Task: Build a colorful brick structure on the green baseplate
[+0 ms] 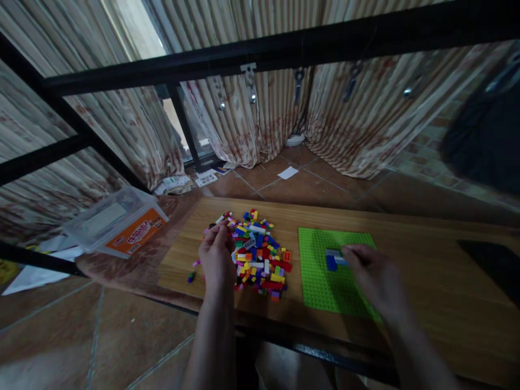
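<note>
My left hand [218, 252] is over the left side of a heap of mixed coloured building bricks [260, 257]. Its fingertips are pinched together; whatever lies between them is too small or hidden to make out. My right hand [376, 279] is above a green studded baseplate [320, 295], fingers closed at the right end of a small group of blue and pale grey building bricks [332, 261]. These bricks appear over the middle of the baseplate; I cannot tell whether they are pressed onto it. My fingers hide their right end.
The wooden table [422, 254] carries the heap and baseplate, with a dark flat object [491, 265] at its right end. To the left stands a clear plastic box [117, 222] with an orange label. Behind are a black metal bar [260, 54], striped curtains [260, 119] and papers on the tiled floor.
</note>
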Demonstrator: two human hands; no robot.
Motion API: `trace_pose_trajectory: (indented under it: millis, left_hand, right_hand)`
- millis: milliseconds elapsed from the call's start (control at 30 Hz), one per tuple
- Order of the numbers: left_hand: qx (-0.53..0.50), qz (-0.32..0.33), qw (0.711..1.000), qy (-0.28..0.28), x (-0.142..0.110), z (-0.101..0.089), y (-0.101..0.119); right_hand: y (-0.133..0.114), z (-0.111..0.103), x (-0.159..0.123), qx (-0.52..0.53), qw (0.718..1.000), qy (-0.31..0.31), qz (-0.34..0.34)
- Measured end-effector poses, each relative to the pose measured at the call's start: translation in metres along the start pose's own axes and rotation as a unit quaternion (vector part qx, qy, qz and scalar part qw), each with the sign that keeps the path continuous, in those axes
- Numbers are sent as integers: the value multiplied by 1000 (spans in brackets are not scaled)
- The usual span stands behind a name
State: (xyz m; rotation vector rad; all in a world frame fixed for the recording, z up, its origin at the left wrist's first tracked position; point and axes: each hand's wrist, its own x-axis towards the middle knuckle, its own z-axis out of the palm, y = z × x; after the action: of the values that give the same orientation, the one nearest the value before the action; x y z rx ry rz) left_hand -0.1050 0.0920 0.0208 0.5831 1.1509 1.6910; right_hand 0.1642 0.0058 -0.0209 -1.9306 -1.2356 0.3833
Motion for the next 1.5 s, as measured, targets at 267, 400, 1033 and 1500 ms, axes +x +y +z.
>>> trace_pose_trajectory:
  millis: [267,400,1033,1500]
  left_hand:
    - [-8,-46,999,-26,3,-5,5]
    - [-13,-47,998,-30,4,-7,7]
    - [32,-77,994,-65,4,-15,18]
    - [394,-9,880,-266,-10,-4,-7]
  right_hand:
    - [-57,65,-29,71,983,-108,-132]
    - [-70,77,-30,65,980,-111,-152]
    - [-100,122,-39,-57,962,-132,-233]
    - [-89,90,-34,98,979,-78,-162]
